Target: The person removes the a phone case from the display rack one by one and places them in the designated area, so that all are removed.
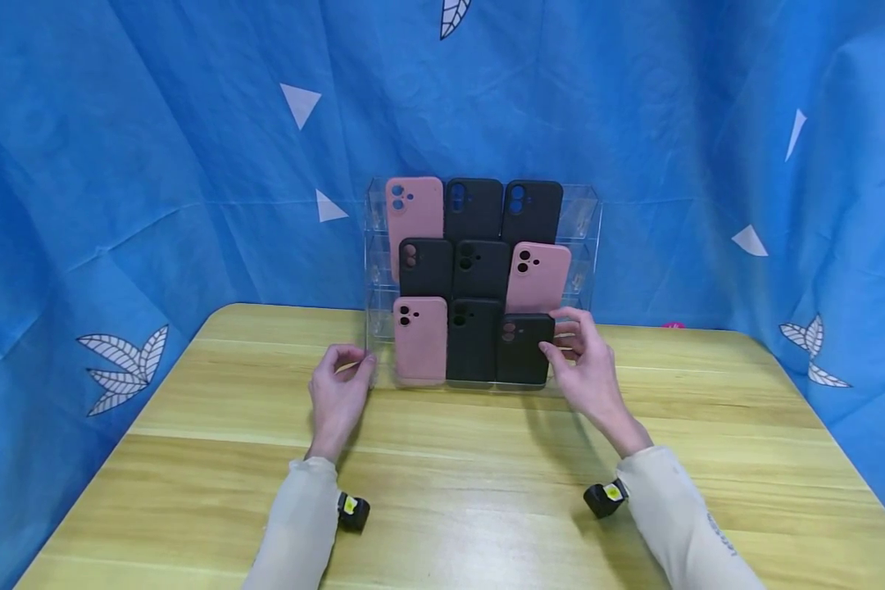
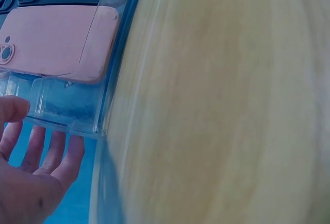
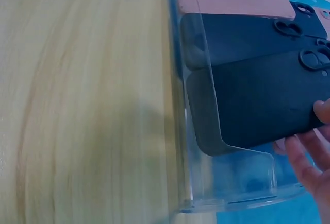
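On the lowest row of the clear rack [image 1: 579, 215], at its right end, the black case [image 1: 525, 356] stands just left of the right grip [image 1: 586, 365], whose thumb and fingers pinch its right edge. Its lower end sits behind the rack's transparent front lip, slightly tilted against the neighbouring black case [image 1: 474, 352]. At the opposite side, the left grip [image 1: 338, 401] holds the rack's edge between thumb and fingers, near the bottom pink case [image 1: 422, 352]. Rack and cases stand on the wooden bench [image 1: 450, 483].
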The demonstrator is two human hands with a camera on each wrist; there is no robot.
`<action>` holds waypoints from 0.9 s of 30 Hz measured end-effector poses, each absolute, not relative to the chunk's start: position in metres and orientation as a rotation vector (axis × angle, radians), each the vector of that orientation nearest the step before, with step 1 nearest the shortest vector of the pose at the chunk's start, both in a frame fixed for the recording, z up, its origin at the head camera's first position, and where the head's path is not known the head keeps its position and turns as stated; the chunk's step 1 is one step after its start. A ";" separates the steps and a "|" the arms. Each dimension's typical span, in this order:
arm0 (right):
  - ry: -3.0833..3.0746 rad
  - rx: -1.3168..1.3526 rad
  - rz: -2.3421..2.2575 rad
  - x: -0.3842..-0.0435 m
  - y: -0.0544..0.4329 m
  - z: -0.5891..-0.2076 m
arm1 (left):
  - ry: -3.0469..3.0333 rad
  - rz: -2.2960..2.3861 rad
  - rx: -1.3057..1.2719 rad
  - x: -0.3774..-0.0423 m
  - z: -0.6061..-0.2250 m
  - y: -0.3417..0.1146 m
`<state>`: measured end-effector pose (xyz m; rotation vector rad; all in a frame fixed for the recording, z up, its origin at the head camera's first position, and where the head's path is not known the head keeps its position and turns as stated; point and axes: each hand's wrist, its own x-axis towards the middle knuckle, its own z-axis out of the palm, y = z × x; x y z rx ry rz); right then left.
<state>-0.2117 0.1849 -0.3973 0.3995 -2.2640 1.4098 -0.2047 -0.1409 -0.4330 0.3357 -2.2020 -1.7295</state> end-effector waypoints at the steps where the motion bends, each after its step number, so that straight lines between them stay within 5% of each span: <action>1: -2.262 0.400 1.419 -0.211 0.185 -0.396 | -2.206 -1.730 0.337 -0.205 -0.433 -0.141; 27: -2.136 0.484 1.668 -0.189 0.180 -0.361 | -2.262 -1.719 0.296 -0.207 -0.429 -0.146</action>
